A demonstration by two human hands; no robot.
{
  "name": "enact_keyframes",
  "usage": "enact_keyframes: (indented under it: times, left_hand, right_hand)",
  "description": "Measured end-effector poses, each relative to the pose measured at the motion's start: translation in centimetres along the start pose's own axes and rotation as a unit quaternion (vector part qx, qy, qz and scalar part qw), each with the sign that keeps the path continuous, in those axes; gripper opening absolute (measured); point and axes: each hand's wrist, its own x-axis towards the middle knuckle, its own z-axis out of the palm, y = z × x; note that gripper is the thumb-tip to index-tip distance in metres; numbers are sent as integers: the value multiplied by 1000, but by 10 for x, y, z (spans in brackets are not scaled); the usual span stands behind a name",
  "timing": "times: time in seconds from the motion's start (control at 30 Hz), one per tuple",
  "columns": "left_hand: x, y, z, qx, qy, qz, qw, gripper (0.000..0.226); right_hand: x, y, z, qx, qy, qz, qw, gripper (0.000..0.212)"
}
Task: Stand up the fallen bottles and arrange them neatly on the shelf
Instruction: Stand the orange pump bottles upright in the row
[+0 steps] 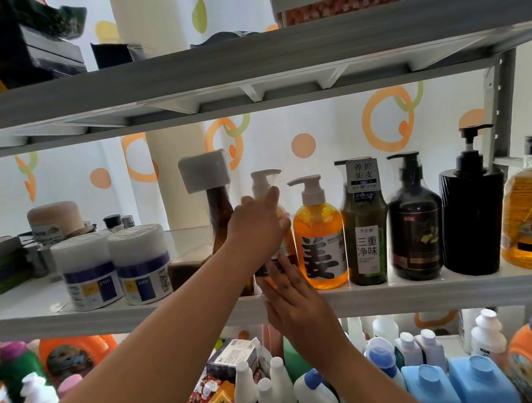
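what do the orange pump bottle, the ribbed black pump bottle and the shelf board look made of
Round orange pump bottle with white pump: likely clear glossy plastic, since light glows through the liquid. Tall ribbed black pump bottle: opaque and matte, with fine vertical ribs; plastic probably, though it could be glass. Grey shelf board: looks like painted metal, smooth with a folded front edge.

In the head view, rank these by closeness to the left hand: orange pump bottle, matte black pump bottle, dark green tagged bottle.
From the left hand:
1. Orange pump bottle, right beside it.
2. Dark green tagged bottle, next along to the right.
3. Matte black pump bottle, farther right.
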Motion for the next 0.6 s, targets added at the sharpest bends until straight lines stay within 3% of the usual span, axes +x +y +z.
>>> enact_keyframes:
  times: [0.23, 0.6]
  left_hand:
    - [-11, 4, -8, 12, 15, 13, 1000, 48]
    - [-11, 3, -11, 2, -73, 27, 997, 65]
  right_hand:
    - [-11, 3, 3, -8, -28, 5, 1000, 48]
    - [-13, 2, 0, -12, -21, 11, 1000, 47]
